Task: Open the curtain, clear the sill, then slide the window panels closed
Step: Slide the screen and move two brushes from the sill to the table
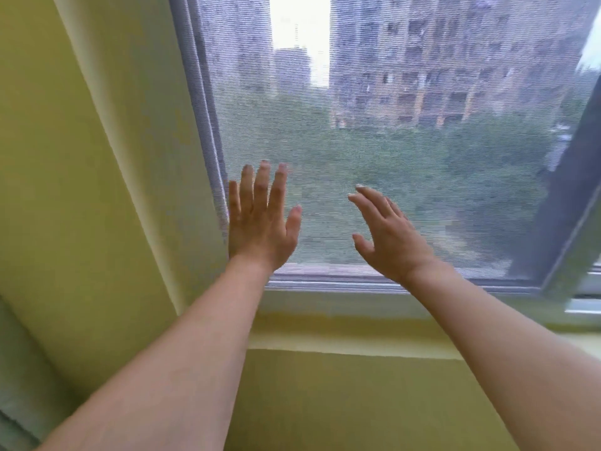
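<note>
Head view: left hand [260, 219] and right hand [388, 236], fingers spread, before window screen [406, 157].

Two bare forearms in frame, no sleeves visible up to the frame edge. Left hand [260, 219] and right hand [388, 237] both bare: no gloves, rings, watch or wristbands visible. Nails short, pale at the tips, no clear polish; slight motion blur on the fingertips makes finer detail unreadable. Left forearm enters from the lower left corner, below the window frame [325, 281]; right forearm enters from the lower right edge, also below that frame. No cables, straps or markings on either arm.
</note>
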A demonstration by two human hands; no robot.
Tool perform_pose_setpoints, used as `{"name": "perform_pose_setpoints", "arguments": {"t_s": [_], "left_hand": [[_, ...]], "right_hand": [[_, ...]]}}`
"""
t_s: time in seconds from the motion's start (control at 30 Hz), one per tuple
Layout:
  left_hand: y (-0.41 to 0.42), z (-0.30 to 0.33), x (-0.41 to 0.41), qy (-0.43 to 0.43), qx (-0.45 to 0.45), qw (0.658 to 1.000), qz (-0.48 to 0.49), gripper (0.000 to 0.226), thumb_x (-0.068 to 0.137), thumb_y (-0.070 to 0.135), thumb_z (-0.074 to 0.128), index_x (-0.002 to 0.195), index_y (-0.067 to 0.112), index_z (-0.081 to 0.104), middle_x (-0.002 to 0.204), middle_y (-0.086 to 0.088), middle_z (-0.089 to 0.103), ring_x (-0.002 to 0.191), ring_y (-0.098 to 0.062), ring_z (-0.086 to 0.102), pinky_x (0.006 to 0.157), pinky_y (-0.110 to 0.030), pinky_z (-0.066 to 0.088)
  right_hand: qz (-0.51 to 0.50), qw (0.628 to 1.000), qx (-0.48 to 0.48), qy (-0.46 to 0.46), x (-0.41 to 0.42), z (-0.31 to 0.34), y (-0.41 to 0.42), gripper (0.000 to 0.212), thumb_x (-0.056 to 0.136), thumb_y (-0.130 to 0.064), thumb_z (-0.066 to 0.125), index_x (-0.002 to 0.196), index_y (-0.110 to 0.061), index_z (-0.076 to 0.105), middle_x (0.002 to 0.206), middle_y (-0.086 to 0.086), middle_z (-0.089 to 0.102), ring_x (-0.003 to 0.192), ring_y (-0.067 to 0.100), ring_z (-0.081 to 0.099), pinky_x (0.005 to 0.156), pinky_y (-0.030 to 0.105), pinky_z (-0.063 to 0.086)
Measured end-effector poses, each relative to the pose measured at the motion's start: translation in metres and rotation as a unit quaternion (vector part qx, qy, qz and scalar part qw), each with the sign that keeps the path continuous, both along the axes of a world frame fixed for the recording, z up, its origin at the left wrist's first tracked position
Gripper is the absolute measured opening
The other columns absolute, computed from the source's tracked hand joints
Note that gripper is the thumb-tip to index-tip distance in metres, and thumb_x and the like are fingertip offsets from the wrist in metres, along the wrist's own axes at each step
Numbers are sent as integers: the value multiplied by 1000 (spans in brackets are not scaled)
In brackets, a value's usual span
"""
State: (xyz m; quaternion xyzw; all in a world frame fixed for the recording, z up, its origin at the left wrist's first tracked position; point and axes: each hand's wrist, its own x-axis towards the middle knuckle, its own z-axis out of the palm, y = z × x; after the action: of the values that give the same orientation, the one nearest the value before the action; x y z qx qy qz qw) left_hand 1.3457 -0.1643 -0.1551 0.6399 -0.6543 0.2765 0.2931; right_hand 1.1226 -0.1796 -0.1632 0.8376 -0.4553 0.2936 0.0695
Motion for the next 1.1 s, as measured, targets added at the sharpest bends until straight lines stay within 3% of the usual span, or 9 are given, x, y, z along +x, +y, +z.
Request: {"name": "perform_pose_setpoints", "arguments": {"t_s": [0.23, 0.4, 0.6, 0.73, 0.8, 0.87, 0.9, 1.1], "left_hand": [[-29, -19, -100, -27, 34, 992, -115, 69, 95, 47, 37, 154, 16, 18, 160, -11, 18, 148, -35, 8, 119, -52, 2], [-40, -36, -171, -31, 55, 980, -190, 69, 95, 47, 37, 154, 16, 18, 160, -11, 17, 148, -35, 6, 119, -53, 2], [-46, -59, -237, -57, 75, 963, -254, 69, 94, 49, 33, 152, 17, 15, 157, -10, 17, 146, -33, 8, 119, -52, 1], [-47, -80, -265, -68, 97, 933, -339, 59, 95, 39, 38, 145, 7, 36, 145, -14, 39, 135, -34, 33, 114, -49, 28], [-48, -95, -274, -89, 116, 906, -398, 44, 96, 29, 42, 132, 6, 52, 129, -14, 56, 117, -31, 53, 93, -43, 50], [-54, -110, -283, -109, 157, 889, -417, 29, 93, 22, 43, 111, 8, 61, 105, -9, 63, 90, -30, 63, 62, -37, 52], [-56, -115, -287, -116, 187, 885, -410, 26, 92, 22, 42, 104, 8, 61, 98, -8, 62, 83, -30, 63, 57, -35, 50], [-76, -149, -333, -112, 363, 852, -360, 27, 87, 16, 43, 108, 9, 59, 111, -9, 61, 102, -32, 60, 78, -41, 51]], "right_hand": [[-136, 990, 41, -27, -99, -19, 18, 66, 90, -24, 59, 149, -20, 29, 160, -2, 23, 145, 24, 28, 113, 46, 33], [-203, 977, 43, -39, -168, -32, 35, 64, 89, -19, 62, 146, -11, 36, 158, 7, 30, 145, 27, 30, 119, 41, 24], [-259, 959, 86, -81, -229, -56, 50, 64, 89, -21, 61, 148, -18, 36, 159, 5, 29, 146, 26, 27, 119, 43, 25], [-278, 949, 122, -87, -253, -75, 44, 63, 88, -15, 59, 147, -14, 37, 155, 7, 35, 143, 28, 32, 118, 40, 27], [-291, 935, 182, -88, -260, -86, 36, 63, 86, -13, 56, 146, -14, 38, 150, 8, 42, 137, 30, 40, 112, 39, 35], [-314, 907, 274, -61, -267, -99, 26, 66, 84, -17, 54, 147, -20, 36, 150, 5, 42, 133, 28, 45, 99, 33, 40], [-318, 896, 307, -45, -270, -105, 22, 67, 83, -19, 54, 148, -23, 35, 150, 4, 41, 132, 26, 45, 96, 31, 40], [-342, 863, 371, -28, -305, -132, -2, 68, 81, -16, 54, 147, -19, 37, 147, 7, 43, 133, 27, 43, 103, 34, 38]]}}
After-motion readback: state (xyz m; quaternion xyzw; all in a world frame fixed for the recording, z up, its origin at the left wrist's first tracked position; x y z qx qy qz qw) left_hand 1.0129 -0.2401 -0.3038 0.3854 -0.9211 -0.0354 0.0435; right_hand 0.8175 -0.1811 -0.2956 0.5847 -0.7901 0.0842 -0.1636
